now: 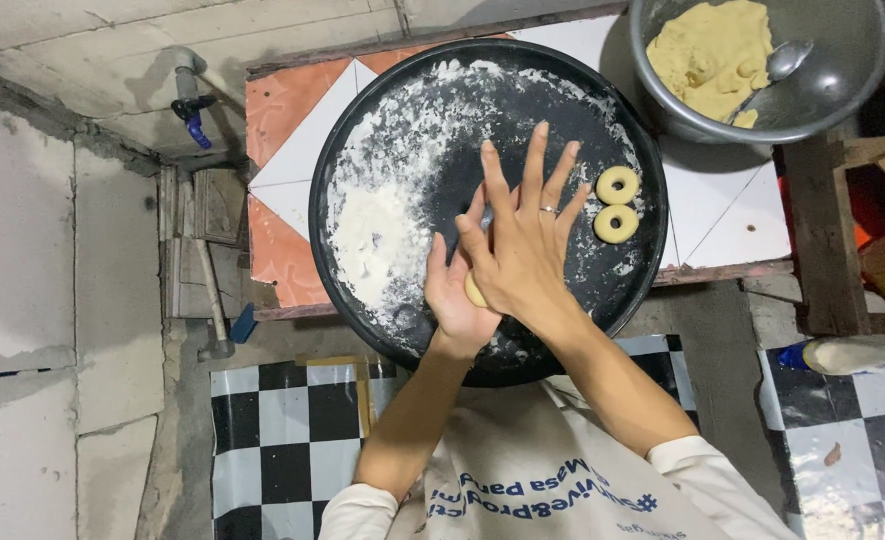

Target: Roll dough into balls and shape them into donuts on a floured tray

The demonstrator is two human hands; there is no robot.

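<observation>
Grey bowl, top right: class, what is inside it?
The bowl holds a mound of yellow dough and a metal spoon resting against it. The bowl's upper part is cut off by the frame.

Even, soft overhead light; sharp, slight edge distortion.
</observation>
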